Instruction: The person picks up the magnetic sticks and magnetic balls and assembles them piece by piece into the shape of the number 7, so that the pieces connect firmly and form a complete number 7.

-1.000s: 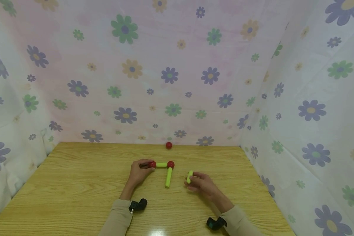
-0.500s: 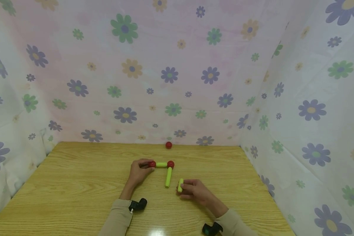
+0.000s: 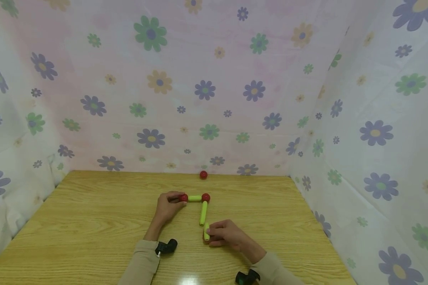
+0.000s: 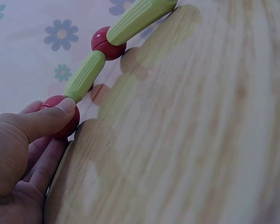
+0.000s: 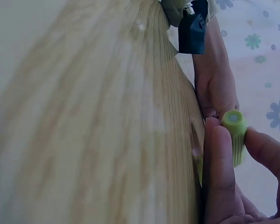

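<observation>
Cloth [image 3: 185, 63]: I see it behind the table, flower-printed
Table [image 3: 100, 221]: wood-grained; everything I'm tracking is on or over it
Left hand [image 3: 167, 208]: thumb and fingers clamped on the left ball [image 3: 184, 198]
Right hand [image 3: 230, 236]: fingertips and thumb pinching the held rod [image 3: 206, 236], near the long rod's loose end; I cannot tell whether the rods touch
Long rod [image 3: 203, 213]: runs from the corner ball [image 3: 206, 197] toward the person
Short rod [image 3: 195, 198]: bridges left ball and corner ball
Far ball [image 3: 203, 175]: loose, by the table's far edge
Risk: I judge a sideways bump from the held rod could swing the long rod or pop it off its ball; a light pinch might let the held rod twist
Change: half a second ago I had the held rod farther right, clearly apart; the left hand's grip matches
</observation>
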Tool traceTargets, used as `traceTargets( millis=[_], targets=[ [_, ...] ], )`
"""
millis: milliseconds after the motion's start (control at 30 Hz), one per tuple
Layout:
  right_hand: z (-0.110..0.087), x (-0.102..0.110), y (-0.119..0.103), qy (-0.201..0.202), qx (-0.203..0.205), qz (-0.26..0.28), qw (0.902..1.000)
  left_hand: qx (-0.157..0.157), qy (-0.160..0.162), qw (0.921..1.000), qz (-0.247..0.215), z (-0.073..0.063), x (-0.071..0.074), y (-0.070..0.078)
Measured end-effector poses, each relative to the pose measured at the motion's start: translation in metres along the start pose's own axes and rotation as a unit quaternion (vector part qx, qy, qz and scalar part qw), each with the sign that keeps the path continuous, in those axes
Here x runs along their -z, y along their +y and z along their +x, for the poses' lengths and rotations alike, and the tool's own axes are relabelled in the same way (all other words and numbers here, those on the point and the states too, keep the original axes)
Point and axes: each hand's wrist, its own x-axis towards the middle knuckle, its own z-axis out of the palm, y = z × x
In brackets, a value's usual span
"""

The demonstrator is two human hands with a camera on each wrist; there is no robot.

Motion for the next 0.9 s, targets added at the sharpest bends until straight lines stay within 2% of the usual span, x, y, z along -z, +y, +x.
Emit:
traceTargets(
  millis=[133, 200, 433, 900],
  targets=[
    [0.001, -0.006, -0.003, 0.012, -0.011, -0.016, 0.9997, 0.009, 0.004, 0.9999, 0.002, 0.000, 0.000, 0.000],
    [0.002, -0.008, -0.004, 0.019, -0.016, -0.020, 0.9995, 0.009, 0.008, 0.9999, 0.000, 0.003, 0.000, -0.008],
    [0.004, -0.012, -0.006, 0.038, -0.033, -0.033, 0.9982, 0.014, 0.007, 0.9999, 0.001, 0.003, 0.001, -0.009],
    [0.005, -0.017, -0.009, 0.051, -0.027, -0.033, 0.9978, 0.024, 0.008, 0.9997, 0.002, 0.004, 0.000, -0.012]
  ],
)
